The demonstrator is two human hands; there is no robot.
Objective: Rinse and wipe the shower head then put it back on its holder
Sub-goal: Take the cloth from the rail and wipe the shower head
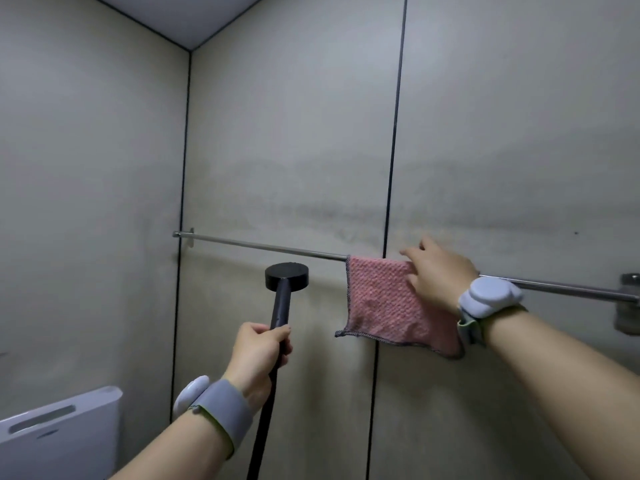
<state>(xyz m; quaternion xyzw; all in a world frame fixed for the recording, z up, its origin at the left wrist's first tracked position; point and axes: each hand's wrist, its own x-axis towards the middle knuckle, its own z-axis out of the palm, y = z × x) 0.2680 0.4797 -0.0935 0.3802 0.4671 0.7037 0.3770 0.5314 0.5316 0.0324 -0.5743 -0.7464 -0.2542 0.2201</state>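
A black shower head (286, 276) with a round face stands upright in my left hand (258, 351), which grips its handle; the black hose (261, 431) hangs down from it. A pink cloth (384, 306) hangs over a metal rail (263, 246) on the wall. My right hand (434, 270) rests on the top right part of the cloth at the rail, fingers extended over it. The shower head's holder is not in view.
Grey wall panels with dark seams fill the view, meeting at a corner on the left. A white plastic unit (59, 434) sits at the bottom left. The rail's right bracket (628, 303) is at the frame's right edge.
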